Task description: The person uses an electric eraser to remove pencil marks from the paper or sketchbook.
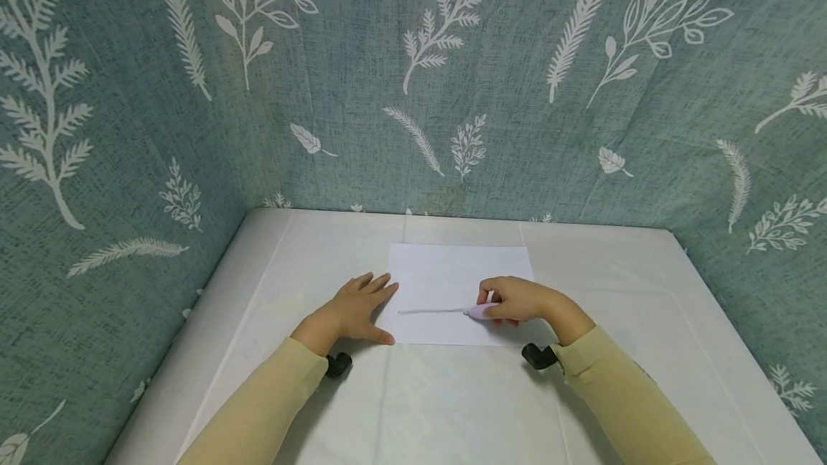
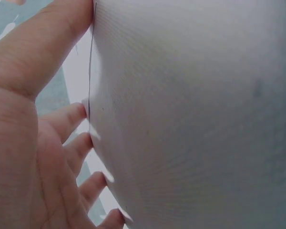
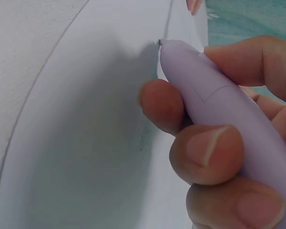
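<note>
A sheet of white paper (image 1: 452,264) lies flat on the white-covered table. Across its lower part runs a thin grey line (image 1: 426,311); whether it is drawn or cut I cannot tell. My right hand (image 1: 520,298) grips a thick lavender pen-shaped tool (image 3: 214,90) between thumb and curled fingers. The tool's small dark tip (image 3: 160,42) touches the paper at the line's right end. At the sheet's left edge, my left hand (image 1: 352,309) rests with fingers spread. Its fingertips (image 2: 99,180) press down along the paper's edge and the table.
The white table cover (image 1: 465,407) shows fold creases. Green cloth with white leaf patterns (image 1: 362,63) hangs behind the table and along both sides. A black wrist device (image 1: 339,365) sits at the left cuff, another black device (image 1: 538,357) at the right.
</note>
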Demonstrator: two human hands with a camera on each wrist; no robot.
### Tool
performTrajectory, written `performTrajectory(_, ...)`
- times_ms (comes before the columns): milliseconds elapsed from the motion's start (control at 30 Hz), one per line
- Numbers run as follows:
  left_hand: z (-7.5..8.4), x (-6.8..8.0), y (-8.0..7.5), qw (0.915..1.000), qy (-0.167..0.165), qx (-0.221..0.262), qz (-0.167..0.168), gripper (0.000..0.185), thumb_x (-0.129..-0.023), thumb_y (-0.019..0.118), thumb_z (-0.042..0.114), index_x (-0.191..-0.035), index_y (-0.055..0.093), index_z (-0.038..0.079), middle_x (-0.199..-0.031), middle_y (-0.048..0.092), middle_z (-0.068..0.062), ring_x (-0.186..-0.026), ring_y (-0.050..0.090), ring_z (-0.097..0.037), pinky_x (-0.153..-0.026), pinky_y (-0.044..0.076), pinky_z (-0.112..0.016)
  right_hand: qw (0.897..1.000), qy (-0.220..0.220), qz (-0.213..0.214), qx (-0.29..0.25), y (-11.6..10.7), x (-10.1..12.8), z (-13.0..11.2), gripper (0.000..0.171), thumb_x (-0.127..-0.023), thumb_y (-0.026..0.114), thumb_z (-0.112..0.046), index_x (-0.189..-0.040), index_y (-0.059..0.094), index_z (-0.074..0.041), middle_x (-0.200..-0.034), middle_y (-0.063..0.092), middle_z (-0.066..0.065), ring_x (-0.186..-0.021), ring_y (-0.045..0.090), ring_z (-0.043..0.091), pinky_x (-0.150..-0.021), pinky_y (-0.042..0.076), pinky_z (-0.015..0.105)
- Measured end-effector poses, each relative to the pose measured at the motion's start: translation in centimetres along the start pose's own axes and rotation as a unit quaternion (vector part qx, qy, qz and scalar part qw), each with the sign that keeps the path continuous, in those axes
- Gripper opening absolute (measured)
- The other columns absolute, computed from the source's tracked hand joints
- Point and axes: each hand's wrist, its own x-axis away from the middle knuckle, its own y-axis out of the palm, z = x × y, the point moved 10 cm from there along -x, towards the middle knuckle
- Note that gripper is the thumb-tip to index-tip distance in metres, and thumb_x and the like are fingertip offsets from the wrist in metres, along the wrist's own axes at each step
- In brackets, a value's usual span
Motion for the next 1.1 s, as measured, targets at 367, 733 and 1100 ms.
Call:
performTrajectory(367, 0.12, 0.02, -0.10, 1.0000, -0.005, 0.003, -0.001, 0.108, -0.074, 0.080, 0.062, -0.159, 0.030, 0.020, -0.167, 0.017, -0.004, -0.152, 0.011, -0.037, -0.120, 0.014, -0.057, 1.000, 0.018, 0.003, -0.004, -0.27, -0.16, 0.46, 0.008, -0.099, 0.064, -0.020, -0.101, 0.061, -0.013, -0.070, 0.064, 0.006, -0.048, 0.050, 0.014, -0.048, 0.041, 0.027)
performTrajectory(733, -0.05, -0.09, 0.00, 1.0000, -0.006, 0.006, -0.001, 0.109, -0.072, 0.080, 0.063, -0.159, 0.030, 0.020, -0.167, 0.016, -0.004, -0.152, 0.011, -0.037, -0.121, 0.012, -0.056, 1.000, 0.017, 0.004, -0.002, -0.42, -0.46, 0.34, 0.005, -0.099, 0.064, -0.018, -0.100, 0.061, -0.013, -0.074, 0.066, 0.006, -0.047, 0.050, 0.014, -0.048, 0.040, 0.028)
performTrajectory(1100, 0.02, -0.06, -0.05, 1.0000, -0.007, 0.002, -0.003, 0.110, -0.073, 0.080, 0.063, -0.160, 0.029, 0.020, -0.167, 0.016, -0.004, -0.152, 0.010, -0.037, -0.121, 0.012, -0.055, 1.000, 0.022, 0.007, 0.008, -0.56, -0.54, 0.27, 0.005, -0.099, 0.064, -0.017, -0.100, 0.061, -0.013, -0.073, 0.067, 0.007, -0.046, 0.049, 0.014, -0.049, 0.039, 0.028)
